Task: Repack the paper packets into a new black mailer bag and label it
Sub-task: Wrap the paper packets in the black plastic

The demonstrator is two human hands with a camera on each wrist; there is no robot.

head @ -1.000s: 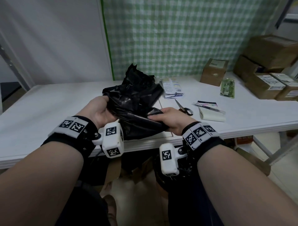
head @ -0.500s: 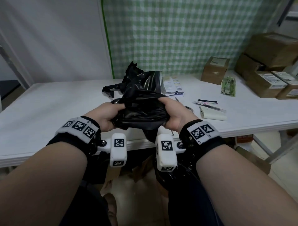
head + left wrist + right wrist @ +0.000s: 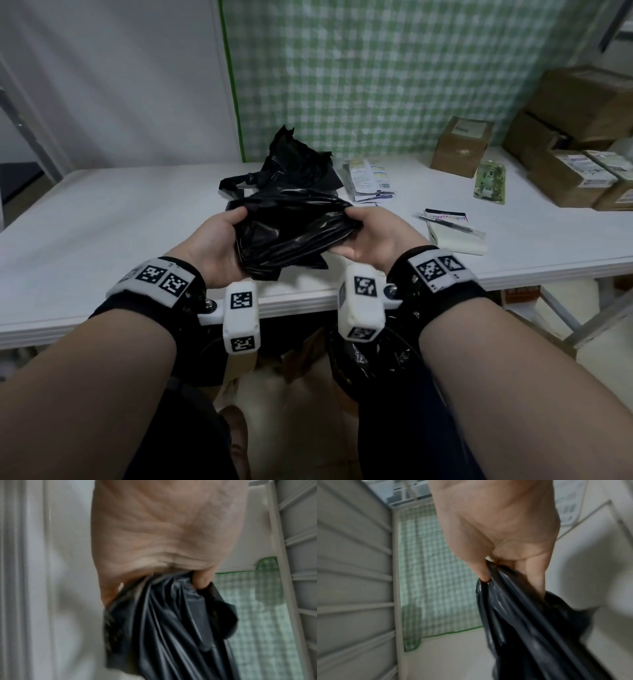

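Five cardboard boxes (image 3: 460, 145) (stacked right), one pen (image 3: 448, 223), one notepad (image 3: 457, 240)

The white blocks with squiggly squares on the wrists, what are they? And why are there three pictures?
Those white blocks are small cameras strapped to a person's wrists. No robot here, just two bare hands. The big picture comes from a camera worn on the head, looking down. The other two look along each hand from the wrist.

The left hand and the right hand each grip one end of a crumpled black bag, held above the white table. On the table lie more black plastic, paper packets, a pen on a notepad, and cardboard boxes.
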